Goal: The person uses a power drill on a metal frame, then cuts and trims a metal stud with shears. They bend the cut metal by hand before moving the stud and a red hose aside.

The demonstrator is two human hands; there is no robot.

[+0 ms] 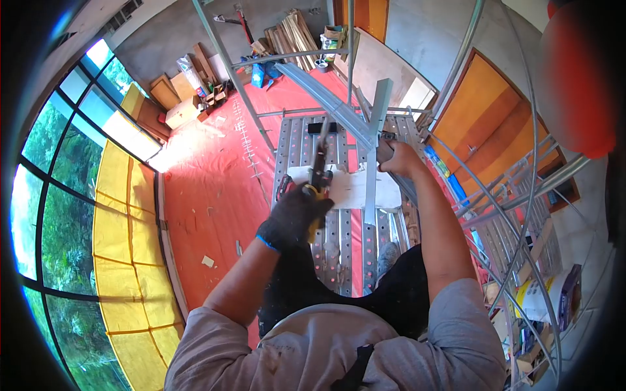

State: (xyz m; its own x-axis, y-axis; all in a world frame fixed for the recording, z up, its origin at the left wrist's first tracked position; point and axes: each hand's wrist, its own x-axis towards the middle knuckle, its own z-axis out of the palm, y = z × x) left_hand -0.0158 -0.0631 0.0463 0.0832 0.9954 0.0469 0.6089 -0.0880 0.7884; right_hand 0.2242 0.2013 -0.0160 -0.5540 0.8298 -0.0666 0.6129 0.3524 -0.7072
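Note:
My left hand (298, 212), in a dark glove with a blue cuff, is closed around the yellow handle of a dark, long-nosed tool (319, 159). The tool points away from me, and motion blurs its exact kind. My bare right hand (401, 158) grips a bundle of long grey metal channels (332, 104) at their near end. Close to its fingers, a lighter flat metal channel (372, 182) crosses the bundle. Below both hands lies a white board (349, 190) on the perforated metal scaffold deck (318, 251). Near the board's left end sits a red and black tool (285, 185).
A black flat object (322, 128) lies on the deck's far part. Scaffold tubes (225, 52) rise around me, with crossing braces (515, 228) at right. Below spreads a red floor covering (208, 189). Stacked timber (293, 36) leans on the far wall; windows (65, 143) line the left.

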